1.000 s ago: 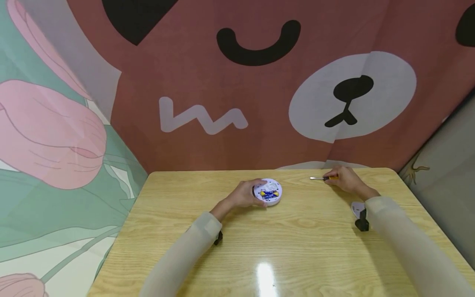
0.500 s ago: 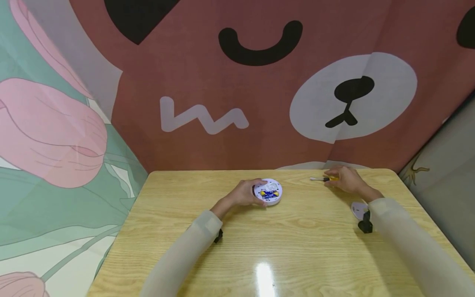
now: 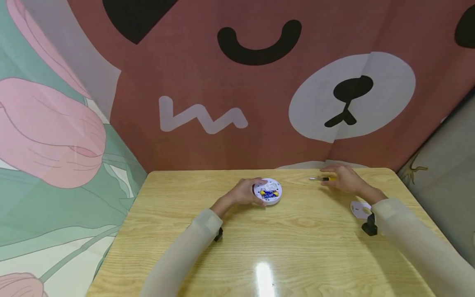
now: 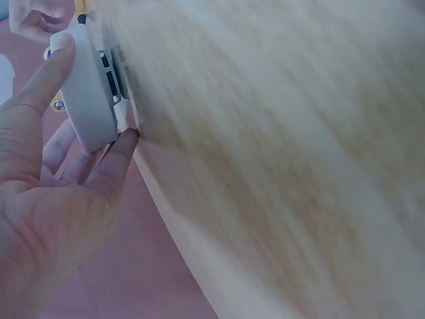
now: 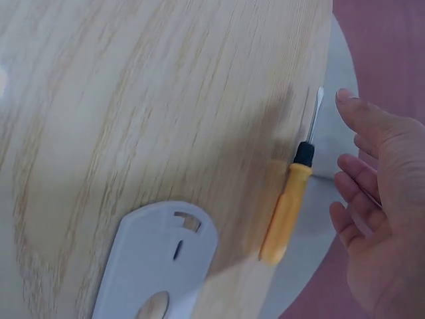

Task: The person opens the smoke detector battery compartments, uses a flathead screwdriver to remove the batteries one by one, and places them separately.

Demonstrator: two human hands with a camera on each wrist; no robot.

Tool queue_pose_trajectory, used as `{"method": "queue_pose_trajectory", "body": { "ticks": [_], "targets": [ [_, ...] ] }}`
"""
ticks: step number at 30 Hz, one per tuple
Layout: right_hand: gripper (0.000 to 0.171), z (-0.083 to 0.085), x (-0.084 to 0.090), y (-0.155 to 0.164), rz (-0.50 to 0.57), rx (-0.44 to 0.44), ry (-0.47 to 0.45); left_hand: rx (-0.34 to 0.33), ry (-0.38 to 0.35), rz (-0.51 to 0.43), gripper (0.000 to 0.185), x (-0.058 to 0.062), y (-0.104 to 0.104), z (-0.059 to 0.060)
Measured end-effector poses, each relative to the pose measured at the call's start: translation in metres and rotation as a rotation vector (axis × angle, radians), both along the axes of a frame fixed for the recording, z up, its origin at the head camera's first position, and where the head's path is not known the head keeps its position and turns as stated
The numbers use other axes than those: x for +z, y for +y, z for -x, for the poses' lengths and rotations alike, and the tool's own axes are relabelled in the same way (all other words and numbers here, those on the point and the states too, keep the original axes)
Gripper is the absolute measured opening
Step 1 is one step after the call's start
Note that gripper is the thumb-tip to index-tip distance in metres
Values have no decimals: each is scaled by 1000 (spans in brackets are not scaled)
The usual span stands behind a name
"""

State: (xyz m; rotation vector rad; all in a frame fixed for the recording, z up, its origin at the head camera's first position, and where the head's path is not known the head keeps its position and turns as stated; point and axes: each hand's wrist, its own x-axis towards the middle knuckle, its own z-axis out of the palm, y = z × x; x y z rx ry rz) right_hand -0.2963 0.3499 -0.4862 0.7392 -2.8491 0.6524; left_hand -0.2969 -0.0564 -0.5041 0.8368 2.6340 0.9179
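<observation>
My left hand (image 3: 245, 192) grips the near-left rim of a round white device (image 3: 272, 201), possibly a smoke alarm. Blue and yellow battery-like parts show in its upturned face. In the left wrist view the thumb lies across the white casing (image 4: 93, 100), which is seen edge-on, with fingers beneath. A flat-tip screwdriver (image 5: 287, 209) with a yellow handle and black collar lies on the table near the far edge. Beside it my right hand (image 5: 392, 199) hovers with loosely bent fingers, apart from the handle and holding nothing.
A flat white plate (image 5: 163, 242) with slots and a round hole lies on the wooden table (image 3: 289, 243), near my right wrist. Behind the table's far edge hangs a printed bear cloth (image 3: 259, 148). Another printed cloth (image 3: 126, 181) hangs along the left side.
My right hand has let go of the screwdriver, which now lies on the table, and has drawn slightly away with fingers opened. The left hand and the round device have stayed put.
</observation>
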Motion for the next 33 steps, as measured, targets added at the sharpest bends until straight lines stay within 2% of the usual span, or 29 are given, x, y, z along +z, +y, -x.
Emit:
{"method": "queue_pose_trajectory", "body": {
  "ticks": [6, 13, 25, 30, 33],
  "targets": [
    [57, -4, 9, -14, -5, 18, -14, -4, -7, -6, 88, 0, -1, 0],
    [56, -12, 22, -32, 45, 88, -11, -7, -6, -1, 88, 0, -1, 0],
    [57, -17, 31, -62, 58, 159, 48, -8, -6, -13, 88, 0, 0, 1],
    [55, -20, 34, -75, 60, 216, 136, 0, -11, -12, 89, 1, 1, 0],
    [53, -23, 36, -82, 70, 221, 124, 1, -12, -14, 89, 1, 1, 0]
  ]
}}
